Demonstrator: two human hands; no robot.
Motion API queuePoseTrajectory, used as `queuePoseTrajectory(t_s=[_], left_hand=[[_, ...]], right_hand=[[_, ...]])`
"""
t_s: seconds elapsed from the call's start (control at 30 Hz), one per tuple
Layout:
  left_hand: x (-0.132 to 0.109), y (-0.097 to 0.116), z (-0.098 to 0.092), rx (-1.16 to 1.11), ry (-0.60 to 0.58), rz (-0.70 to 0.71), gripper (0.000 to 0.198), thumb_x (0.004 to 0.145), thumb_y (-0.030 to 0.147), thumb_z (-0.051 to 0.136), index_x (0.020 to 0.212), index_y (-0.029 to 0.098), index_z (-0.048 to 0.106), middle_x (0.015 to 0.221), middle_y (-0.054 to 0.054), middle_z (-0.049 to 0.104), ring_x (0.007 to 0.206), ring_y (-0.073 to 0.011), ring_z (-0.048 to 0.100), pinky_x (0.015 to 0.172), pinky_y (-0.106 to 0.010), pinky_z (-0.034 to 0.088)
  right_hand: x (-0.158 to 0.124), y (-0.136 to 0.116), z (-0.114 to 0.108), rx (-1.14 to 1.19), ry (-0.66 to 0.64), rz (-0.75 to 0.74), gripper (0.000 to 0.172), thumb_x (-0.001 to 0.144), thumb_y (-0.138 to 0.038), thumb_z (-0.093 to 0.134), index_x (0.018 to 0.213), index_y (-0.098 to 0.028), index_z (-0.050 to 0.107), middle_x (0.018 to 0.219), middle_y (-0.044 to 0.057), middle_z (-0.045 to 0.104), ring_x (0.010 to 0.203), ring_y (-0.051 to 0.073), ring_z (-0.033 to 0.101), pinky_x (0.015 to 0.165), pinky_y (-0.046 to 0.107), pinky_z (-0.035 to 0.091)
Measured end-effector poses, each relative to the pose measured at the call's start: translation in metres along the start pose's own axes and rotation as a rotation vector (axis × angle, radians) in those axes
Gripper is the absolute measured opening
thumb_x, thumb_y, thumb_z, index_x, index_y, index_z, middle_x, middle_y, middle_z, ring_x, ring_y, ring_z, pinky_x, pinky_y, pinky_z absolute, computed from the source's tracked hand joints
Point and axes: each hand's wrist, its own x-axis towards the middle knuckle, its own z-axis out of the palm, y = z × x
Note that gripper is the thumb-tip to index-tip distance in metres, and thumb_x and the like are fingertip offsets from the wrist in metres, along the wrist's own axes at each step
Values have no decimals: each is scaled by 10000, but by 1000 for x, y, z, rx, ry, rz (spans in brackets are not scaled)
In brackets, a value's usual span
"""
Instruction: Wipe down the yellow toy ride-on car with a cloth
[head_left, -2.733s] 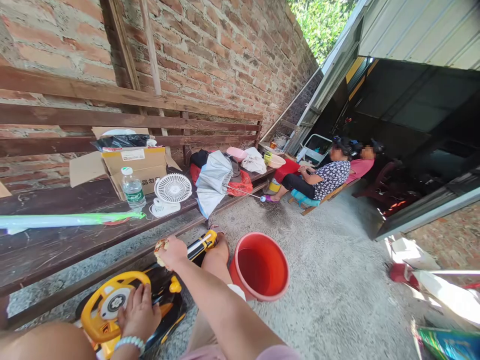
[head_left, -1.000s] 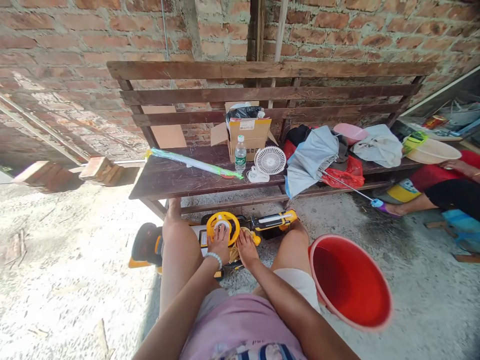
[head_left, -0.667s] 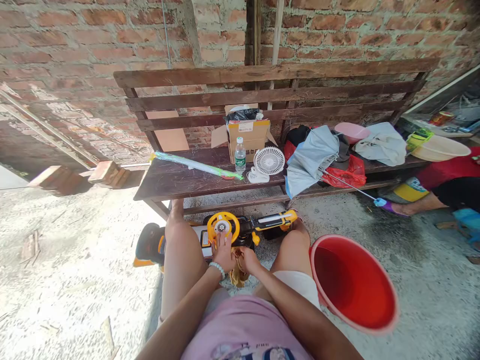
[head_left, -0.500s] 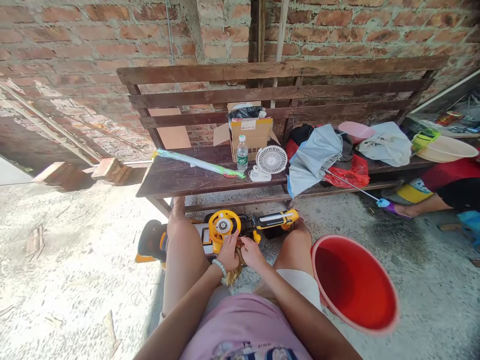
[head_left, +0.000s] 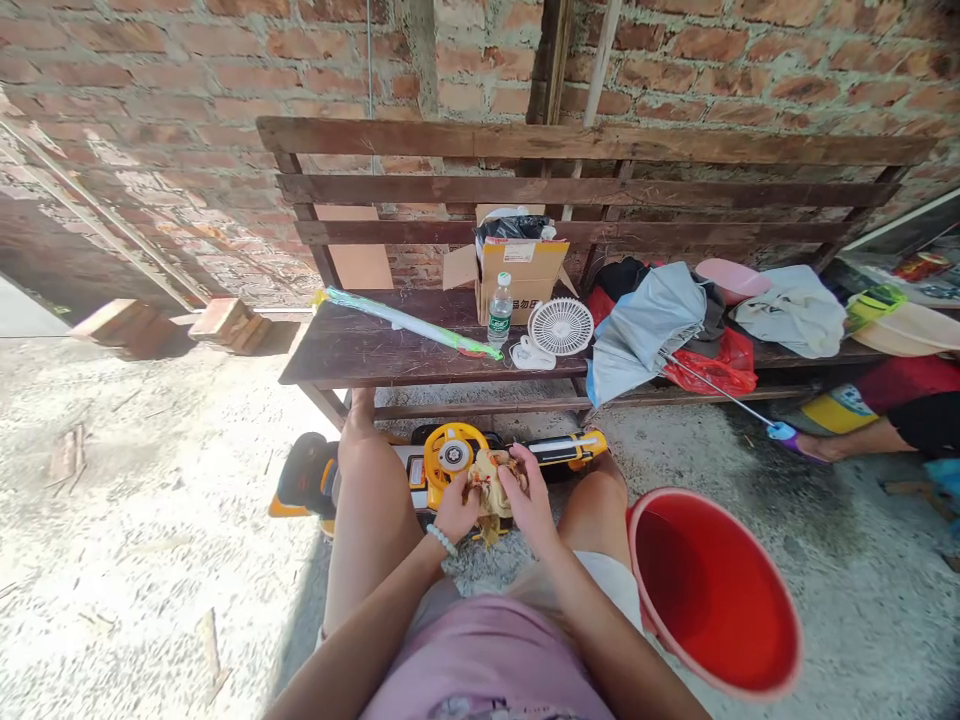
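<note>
"Crumpled cream-and-brown soft bundle (head_left: 491, 488): where was it?"

"Between my two hands, over or just in front of the grey, black and yellow plastic ride-on toy (head_left: 415, 470). Cloth, paper or something else, I couldn't tell. A loose brownish tail hung below."

"Fingers?"

"Both sets gripped it. My left hand (head_left: 456, 510), pale bead bracelet (head_left: 442, 540) at the wrist, pinched its left edge; my right hand (head_left: 531, 500) closed thumb and fingers on its right side."

"What changed?"

"Half a second earlier my hands sat close together and mostly covered it. Now they'd parted and its pale, reddish-flecked face showed. My left hand had also come off the round yellow steering wheel (head_left: 454, 457), whose hub it covered a second before. My read: handling was on the bundle, not the wheel."

"Surface, room?"

"Rough grey concrete floor (head_left: 150, 450), sunlit at left. Dark brown slatted wooden bench (head_left: 360, 350) ahead, brick wall (head_left: 225, 80) behind it. Bench held an open cardboard box (head_left: 499, 270), green-labelled clear bottle (head_left: 500, 315), round white fan (head_left: 561, 327), silver-grey umbrella (head_left: 649, 325). Big red plastic tub (head_left: 757, 570) stood at my right; another person's purple-shod foot (head_left: 814, 447) showed beyond."
</note>
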Motion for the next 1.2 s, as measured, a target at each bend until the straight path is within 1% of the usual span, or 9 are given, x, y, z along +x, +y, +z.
queuePoseTrajectory(t_s=[0.13, 0.37, 0.47, 0.6, 0.7, 0.8, 0.97, 1.07, 1.2], left_hand=[[1, 6, 1, -367, -24, -154, 350, 707, 437, 774, 943, 200, 669, 898, -48, 724, 880, -217, 676, 914, -379, 560], [5, 19, -6, -671, -158, -396, 367, 699, 423, 846, 967, 206, 721, 1027, -91, 789, 902, -210, 733, 785, -319, 581], [17, 27, -10, -697, -29, -392, 359, 805, 451, 770, 1064, 208, 713, 1156, -126, 793, 1010, -228, 752, 914, -363, 597], [37, 25, -19, -613, 232, -478, 302, 836, 423, 726, 1027, 202, 652, 1104, -98, 763, 1034, -199, 735, 985, -349, 556], [43, 20, -17, -612, 248, -564, 306, 812, 399, 730, 1028, 212, 621, 1070, -78, 744, 1003, -197, 728, 959, -363, 545], [40, 20, -7, -619, 194, -591, 335, 757, 371, 772, 1017, 216, 629, 1061, -75, 743, 973, -198, 722, 935, -357, 533], [31, 25, 2, -633, 82, -623, 490, 636, 460, 879, 1001, 221, 656, 1044, -66, 741, 971, -205, 711, 888, -331, 509], [27, 31, 2, -628, -14, -649, 565, 596, 507, 923, 1011, 206, 685, 1036, -74, 746, 957, -198, 706, 862, -318, 504], [25, 41, 5, -619, -94, -644, 523, 657, 498, 918, 1029, 189, 720, 1029, -71, 749, 956, -181, 697, 868, -305, 496]], right_hand=[[-8, 9, 10, 53, -270, 98, 921, 772, -526, 828, 1587, -256, 494, 1538, 142, 623, 1350, 287, 662, 1129, 444, 563], [20, 9, -2, -46, -437, 215, 947, 612, -252, 849, 1510, -258, 550, 1249, 72, 770, 1087, 263, 747, 1022, 445, 598], [64, -8, -12, -152, -367, 148, 813, 610, -193, 769, 1406, -245, 609, 1173, 60, 774, 995, 239, 740, 976, 410, 592], [150, -34, -25, -170, -105, 178, 626, 681, -287, 757, 1286, -211, 612, 1117, 87, 750, 928, 238, 718, 839, 380, 590], [207, -34, -22, -268, -109, 180, 527, 717, -291, 743, 1227, -215, 637, 1052, 70, 749, 861, 220, 693, 781, 348, 553], [230, -7, 4, -419, -263, 163, 344, 675, -210, 749, 1014, -202, 691, 915, 23, 740, 774, 174, 650, 716, 271, 501], [222, 52, 67, -399, -656, 237, 175, 612, -131, 784, 761, -204, 729, 653, -75, 689, 583, 100, 567, 586, 187, 438], [222, 67, 84, -415, -881, 250, 229, 581, -171, 870, 791, -202, 785, 637, -85, 706, 588, 111, 593, 620, 205, 480], [225, 64, 81, -671, -1263, 115, 355, 657, -207, 866, 1008, -174, 821, 860, -12, 807, 825, 193, 713, 766, 241, 518]])
